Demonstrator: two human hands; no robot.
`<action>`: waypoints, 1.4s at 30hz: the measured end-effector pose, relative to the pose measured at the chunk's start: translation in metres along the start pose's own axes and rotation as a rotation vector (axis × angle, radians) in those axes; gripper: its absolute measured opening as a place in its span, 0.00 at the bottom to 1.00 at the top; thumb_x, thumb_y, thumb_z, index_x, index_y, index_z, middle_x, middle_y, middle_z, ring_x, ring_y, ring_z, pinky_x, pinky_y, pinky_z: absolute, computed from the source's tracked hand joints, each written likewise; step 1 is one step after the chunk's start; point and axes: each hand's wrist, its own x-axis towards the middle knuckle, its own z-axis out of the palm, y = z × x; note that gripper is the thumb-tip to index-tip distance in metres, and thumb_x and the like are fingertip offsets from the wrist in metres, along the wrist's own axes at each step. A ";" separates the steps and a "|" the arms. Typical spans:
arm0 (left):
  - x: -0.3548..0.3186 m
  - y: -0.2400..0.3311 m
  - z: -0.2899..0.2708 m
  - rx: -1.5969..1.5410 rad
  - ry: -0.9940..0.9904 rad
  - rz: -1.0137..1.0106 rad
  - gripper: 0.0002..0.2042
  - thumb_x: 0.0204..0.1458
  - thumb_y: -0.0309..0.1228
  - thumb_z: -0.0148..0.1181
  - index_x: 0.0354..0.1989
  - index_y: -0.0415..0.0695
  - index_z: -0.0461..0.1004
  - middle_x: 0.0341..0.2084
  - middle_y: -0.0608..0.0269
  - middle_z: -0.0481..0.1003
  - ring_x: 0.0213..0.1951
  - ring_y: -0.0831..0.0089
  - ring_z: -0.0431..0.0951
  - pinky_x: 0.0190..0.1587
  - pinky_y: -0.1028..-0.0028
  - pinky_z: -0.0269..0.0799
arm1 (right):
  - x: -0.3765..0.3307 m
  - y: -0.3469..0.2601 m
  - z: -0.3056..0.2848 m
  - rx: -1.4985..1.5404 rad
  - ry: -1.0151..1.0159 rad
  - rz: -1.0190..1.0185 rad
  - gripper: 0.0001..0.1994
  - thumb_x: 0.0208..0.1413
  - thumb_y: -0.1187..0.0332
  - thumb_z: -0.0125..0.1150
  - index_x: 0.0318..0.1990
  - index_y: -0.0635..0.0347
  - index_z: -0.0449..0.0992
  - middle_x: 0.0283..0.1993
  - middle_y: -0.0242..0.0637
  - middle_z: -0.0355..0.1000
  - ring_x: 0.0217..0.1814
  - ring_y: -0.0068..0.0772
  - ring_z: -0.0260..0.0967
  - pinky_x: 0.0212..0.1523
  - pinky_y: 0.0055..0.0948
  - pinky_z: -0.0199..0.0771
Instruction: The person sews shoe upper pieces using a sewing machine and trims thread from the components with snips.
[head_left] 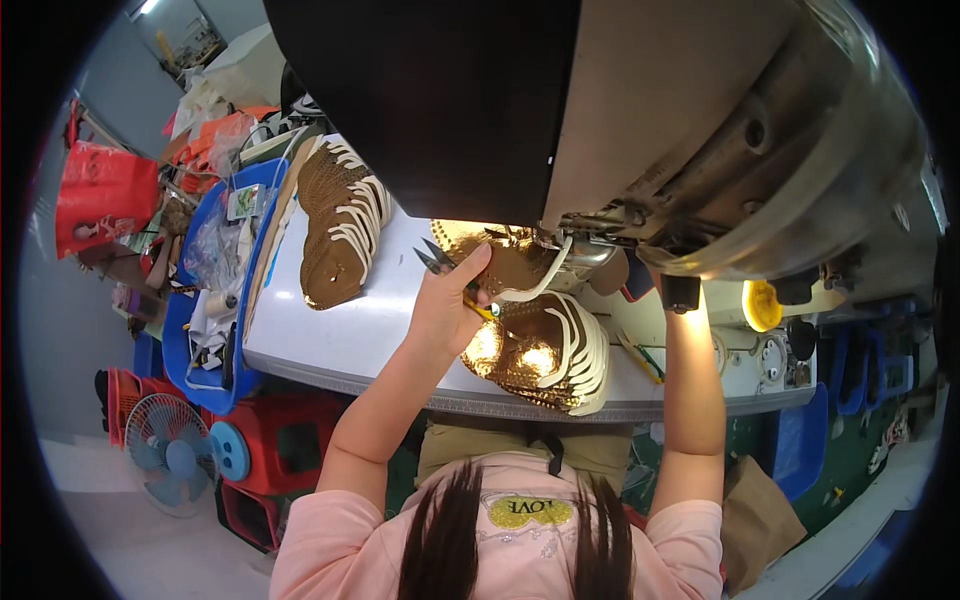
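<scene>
My left hand (449,305) is closed around a pair of thread snips (434,258), dark blades pointing up and left past the fingers and a bit of yellow handle below. The same hand rests at the edge of a shiny gold piece (515,270) with a white edging strip, lying under the sewing machine's (600,245) needle area. My right forearm (692,380) reaches up beneath the machine head, which hides the right hand and its fingers. A stack of gold pieces with white edging (545,355) lies at the table's near edge, between my arms.
Farther left on the white table (290,325) lies another overlapping stack of brown-gold pieces (340,220). A blue bin (180,330) with plastic and spools stands beside the table. The large machine head overhangs the centre and right. Yellow-handled snips (640,358) lie near my right forearm.
</scene>
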 end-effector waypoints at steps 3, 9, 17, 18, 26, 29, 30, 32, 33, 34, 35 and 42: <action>-0.015 0.003 0.003 0.190 0.057 0.156 0.07 0.44 0.25 0.58 0.30 0.43 0.65 0.21 0.68 0.69 0.19 0.81 0.65 0.18 0.82 0.58 | 0.009 -0.005 -0.012 -0.028 0.112 -0.039 0.17 0.44 0.66 0.50 0.44 0.58 0.68 0.39 0.42 0.68 0.38 0.45 0.67 0.44 0.39 0.64; -0.017 -0.007 -0.005 0.148 -0.028 0.180 0.08 0.45 0.25 0.58 0.32 0.45 0.65 0.23 0.69 0.68 0.18 0.81 0.65 0.19 0.82 0.59 | 0.016 -0.009 -0.024 -0.056 0.215 -0.089 0.16 0.45 0.66 0.50 0.43 0.59 0.68 0.39 0.42 0.68 0.38 0.44 0.67 0.44 0.37 0.65; -0.015 -0.010 0.008 0.062 -0.025 0.130 0.06 0.45 0.26 0.57 0.31 0.44 0.68 0.23 0.68 0.70 0.20 0.82 0.67 0.19 0.83 0.60 | 0.018 -0.017 -0.022 -0.073 0.272 -0.132 0.16 0.45 0.65 0.51 0.43 0.60 0.68 0.39 0.42 0.68 0.38 0.42 0.67 0.43 0.35 0.65; -0.016 -0.003 0.008 0.256 -0.021 0.181 0.05 0.46 0.27 0.58 0.27 0.41 0.69 0.20 0.68 0.70 0.17 0.82 0.65 0.18 0.83 0.59 | 0.018 -0.016 -0.023 -0.077 0.280 -0.130 0.16 0.45 0.65 0.51 0.43 0.60 0.68 0.39 0.42 0.68 0.38 0.41 0.67 0.43 0.35 0.65; -0.029 -0.004 0.008 0.487 -0.065 0.316 0.04 0.46 0.26 0.57 0.26 0.39 0.70 0.17 0.68 0.69 0.15 0.83 0.63 0.17 0.83 0.58 | 0.021 -0.022 -0.018 -0.100 0.324 -0.154 0.15 0.46 0.65 0.51 0.42 0.61 0.68 0.39 0.41 0.68 0.38 0.39 0.67 0.42 0.33 0.66; -0.030 -0.012 0.011 0.432 -0.051 0.344 0.04 0.46 0.26 0.58 0.25 0.40 0.70 0.17 0.69 0.70 0.15 0.83 0.63 0.17 0.83 0.58 | 0.020 -0.023 -0.019 -0.103 0.341 -0.152 0.15 0.47 0.64 0.52 0.42 0.61 0.68 0.39 0.41 0.68 0.38 0.38 0.67 0.42 0.32 0.66; -0.029 -0.012 0.011 0.433 -0.050 0.344 0.04 0.46 0.26 0.58 0.25 0.40 0.70 0.17 0.69 0.70 0.15 0.83 0.63 0.17 0.83 0.58 | 0.021 -0.023 -0.019 -0.101 0.347 -0.153 0.15 0.47 0.64 0.52 0.42 0.62 0.68 0.39 0.41 0.68 0.38 0.38 0.67 0.42 0.32 0.66; -0.029 -0.012 0.011 0.423 -0.064 0.332 0.04 0.46 0.26 0.58 0.25 0.40 0.70 0.18 0.69 0.70 0.15 0.83 0.64 0.17 0.82 0.59 | 0.020 -0.024 -0.020 -0.103 0.352 -0.155 0.15 0.47 0.64 0.52 0.41 0.62 0.68 0.39 0.41 0.68 0.38 0.38 0.67 0.41 0.32 0.67; -0.029 -0.012 0.010 0.423 -0.065 0.333 0.04 0.46 0.26 0.58 0.25 0.40 0.70 0.18 0.69 0.70 0.15 0.83 0.64 0.17 0.82 0.59 | 0.020 -0.025 -0.020 -0.106 0.357 -0.156 0.15 0.47 0.64 0.52 0.41 0.62 0.68 0.39 0.41 0.68 0.38 0.37 0.67 0.41 0.31 0.67; -0.029 -0.012 0.010 0.423 -0.061 0.331 0.04 0.46 0.26 0.58 0.25 0.40 0.70 0.18 0.69 0.70 0.15 0.83 0.64 0.17 0.83 0.59 | 0.020 -0.026 -0.019 -0.107 0.362 -0.157 0.15 0.47 0.64 0.52 0.41 0.62 0.68 0.39 0.41 0.68 0.38 0.37 0.67 0.41 0.31 0.67; -0.029 -0.012 0.009 0.423 -0.058 0.329 0.04 0.46 0.26 0.58 0.25 0.40 0.70 0.18 0.69 0.70 0.15 0.83 0.64 0.17 0.83 0.59 | 0.020 -0.027 -0.019 -0.108 0.367 -0.157 0.15 0.47 0.64 0.52 0.41 0.62 0.68 0.39 0.41 0.68 0.38 0.37 0.67 0.41 0.31 0.67; -0.026 -0.016 0.001 0.390 -0.082 0.323 0.06 0.45 0.20 0.55 0.32 0.43 0.68 0.26 0.66 0.70 0.20 0.81 0.66 0.17 0.82 0.60 | 0.013 -0.037 -0.012 -0.130 0.420 -0.160 0.15 0.48 0.63 0.52 0.41 0.63 0.68 0.39 0.41 0.68 0.38 0.35 0.67 0.40 0.29 0.67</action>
